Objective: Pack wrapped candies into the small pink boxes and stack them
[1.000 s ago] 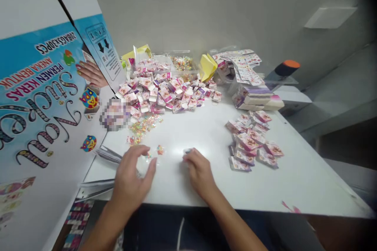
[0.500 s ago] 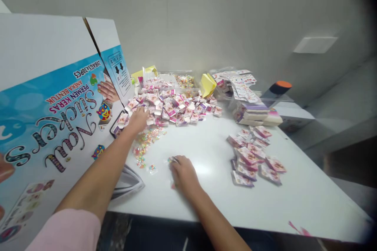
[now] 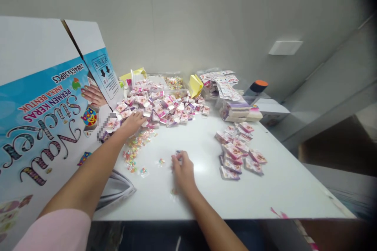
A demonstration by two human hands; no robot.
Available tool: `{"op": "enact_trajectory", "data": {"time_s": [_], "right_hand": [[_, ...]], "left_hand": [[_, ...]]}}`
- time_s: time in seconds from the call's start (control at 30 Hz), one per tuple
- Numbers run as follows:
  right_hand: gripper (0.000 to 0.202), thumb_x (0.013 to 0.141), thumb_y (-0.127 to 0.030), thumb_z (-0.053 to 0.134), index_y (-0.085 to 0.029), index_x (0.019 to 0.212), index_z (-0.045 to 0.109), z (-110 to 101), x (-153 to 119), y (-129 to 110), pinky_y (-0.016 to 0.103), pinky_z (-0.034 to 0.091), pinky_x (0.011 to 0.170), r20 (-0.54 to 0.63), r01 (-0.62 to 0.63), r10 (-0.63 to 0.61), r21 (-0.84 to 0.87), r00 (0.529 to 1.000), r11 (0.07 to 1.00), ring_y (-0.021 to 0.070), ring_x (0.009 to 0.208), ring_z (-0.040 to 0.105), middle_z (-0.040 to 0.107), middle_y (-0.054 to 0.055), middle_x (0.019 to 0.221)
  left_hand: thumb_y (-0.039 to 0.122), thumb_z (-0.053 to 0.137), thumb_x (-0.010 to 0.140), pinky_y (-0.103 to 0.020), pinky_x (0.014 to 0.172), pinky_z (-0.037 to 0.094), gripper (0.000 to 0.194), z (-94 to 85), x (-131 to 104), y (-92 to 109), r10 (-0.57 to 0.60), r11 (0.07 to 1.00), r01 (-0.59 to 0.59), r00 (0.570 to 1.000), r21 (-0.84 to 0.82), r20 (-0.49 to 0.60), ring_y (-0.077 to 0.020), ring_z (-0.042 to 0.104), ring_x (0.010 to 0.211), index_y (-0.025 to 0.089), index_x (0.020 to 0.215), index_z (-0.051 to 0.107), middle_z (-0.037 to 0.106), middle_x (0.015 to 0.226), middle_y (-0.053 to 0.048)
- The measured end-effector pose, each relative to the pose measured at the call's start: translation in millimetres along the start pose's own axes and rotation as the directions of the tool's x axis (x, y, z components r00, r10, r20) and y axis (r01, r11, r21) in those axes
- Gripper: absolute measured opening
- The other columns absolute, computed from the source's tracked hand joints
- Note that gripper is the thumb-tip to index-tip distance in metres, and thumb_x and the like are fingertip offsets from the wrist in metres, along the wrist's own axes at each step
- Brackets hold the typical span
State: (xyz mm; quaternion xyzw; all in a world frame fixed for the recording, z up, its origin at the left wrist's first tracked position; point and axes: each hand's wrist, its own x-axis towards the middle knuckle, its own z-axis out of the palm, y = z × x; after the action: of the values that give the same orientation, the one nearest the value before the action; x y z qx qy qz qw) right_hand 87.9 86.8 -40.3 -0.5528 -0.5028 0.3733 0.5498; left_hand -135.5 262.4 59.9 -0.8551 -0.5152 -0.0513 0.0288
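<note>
My left hand reaches over the near left side of a heap of small pink and white cardboard boxes. Its fingers stretch out and touch the boxes, with none plainly held. Below that arm lie many small clear packets of colourful candies. My right hand is over the middle of the white table, fingers curled together; a tiny dark bit shows at the fingertips, too small to name. One candy packet lies just left of it, and another packet lies below, near the wrist.
A large printed carton stands at the left, with folded paper beside it. At right lie several flat filled boxes. Behind them are sticker sheets, stacked cartons and an orange-capped dark cylinder. A clear tray of candies sits behind the heap.
The view has swung to the right. My right hand has drawn away from a candy packet, which now lies apart on its left. My left hand stays at the heap, its fingers flatter.
</note>
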Motion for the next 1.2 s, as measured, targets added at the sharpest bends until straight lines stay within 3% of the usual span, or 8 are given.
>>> {"op": "enact_trajectory", "data": {"time_s": [0.23,0.37,0.53,0.7,0.83,1.0,1.13,1.2], "right_hand": [[0.032,0.086,-0.050,0.062,-0.023,0.095,0.047,-10.7,5.0,-9.9,0.020,0.042,0.041,-0.145,-0.110,0.159,0.298,0.976,0.948,0.0087,0.044,0.051,0.060,-0.006,0.072],[0.037,0.083,-0.052,0.066,-0.024,0.098,0.046,-14.5,4.7,-15.8,0.018,0.035,0.036,-0.226,-0.116,0.218,0.395,0.949,0.911,0.0063,0.039,0.043,0.058,-0.008,0.067],[0.042,0.079,-0.054,0.070,-0.024,0.094,0.045,-18.1,7.5,-19.3,0.017,0.032,0.034,-0.296,-0.097,0.258,0.465,0.920,0.880,0.0061,0.038,0.043,0.057,-0.008,0.063],[0.043,0.079,-0.053,0.071,-0.024,0.095,0.045,-27.0,-0.1,-28.6,0.017,0.037,0.038,-0.409,-0.026,0.250,0.480,0.878,0.877,0.0068,0.042,0.047,0.052,-0.008,0.064],[0.043,0.076,-0.051,0.075,-0.023,0.093,0.047,-39.4,-22.7,-30.2,0.020,0.041,0.040,-0.462,-0.015,0.242,0.442,0.853,0.897,0.0079,0.047,0.050,0.054,-0.005,0.071],[0.035,0.087,-0.051,0.064,-0.022,0.099,0.050,-64.8,-52.8,-19.1,0.023,0.045,0.045,-0.416,-0.030,0.152,0.284,0.896,0.958,0.0100,0.051,0.052,0.057,-0.001,0.077],[0.035,0.094,-0.051,0.054,-0.021,0.111,0.056,-85.8,-69.1,-12.9,0.032,0.056,0.069,-0.194,0.092,-0.075,0.081,0.978,0.992,0.0185,0.076,0.065,0.065,0.006,0.090],[0.030,0.093,-0.047,0.057,-0.021,0.107,0.059,-92.0,-74.0,-12.0,0.034,0.057,0.074,-0.108,0.076,-0.073,0.028,0.991,0.997,0.0205,0.084,0.067,0.068,0.007,0.094]], "left_hand": [[0.021,0.068,0.075,-0.044,0.107,0.027,0.037,-17.7,-2.3,39.7,-0.136,0.990,0.135,0.990,-0.030,-0.025,-0.0353,0.042,0.126,0.013,0.109,0.054,0.055,0.128,-0.021],[0.030,0.065,0.078,-0.041,0.089,0.042,0.036,-27.0,-18.4,72.9,-0.235,0.965,0.238,0.971,-0.107,0.039,-0.0323,0.062,0.096,0.013,0.108,0.054,0.069,0.091,-0.013],[0.042,0.052,0.088,-0.029,0.064,0.046,0.039,-32.8,-55.7,128.8,-0.249,0.908,0.257,0.966,-0.330,0.068,-0.0213,0.065,0.068,0.017,0.118,0.051,0.070,0.082,-0.005],[0.043,0.061,0.084,-0.022,0.050,0.041,0.029,-4.6,-100.7,200.3,-0.210,0.407,0.246,0.963,-0.880,0.172,-0.0126,0.057,0.051,0.021,0.103,0.058,0.069,0.076,-0.001],[0.053,0.069,0.077,-0.020,0.042,0.039,0.041,21.8,-116.4,241.7,-0.298,-0.030,0.344,0.893,-0.938,0.337,-0.0123,0.055,0.048,0.019,0.099,0.064,0.062,0.064,0.001],[0.050,0.071,0.078,-0.020,0.043,0.040,0.034,33.5,-122.9,255.0,-0.196,-0.121,0.315,0.922,-0.942,0.333,-0.0109,0.052,0.049,0.016,0.083,0.068,0.058,0.059,0.001],[0.048,0.073,0.077,-0.020,0.047,0.042,0.034,34.4,-125.3,254.4,-0.166,-0.148,0.341,0.917,-0.928,0.363,-0.0104,0.053,0.051,0.015,0.083,0.068,0.060,0.060,0.001],[0.046,0.077,0.074,-0.020,0.049,0.042,0.034,35.1,-125.7,255.7,-0.195,-0.145,0.360,0.903,-0.922,0.383,-0.0102,0.054,0.052,0.016,0.083,0.066,0.060,0.063,0.002]]}}
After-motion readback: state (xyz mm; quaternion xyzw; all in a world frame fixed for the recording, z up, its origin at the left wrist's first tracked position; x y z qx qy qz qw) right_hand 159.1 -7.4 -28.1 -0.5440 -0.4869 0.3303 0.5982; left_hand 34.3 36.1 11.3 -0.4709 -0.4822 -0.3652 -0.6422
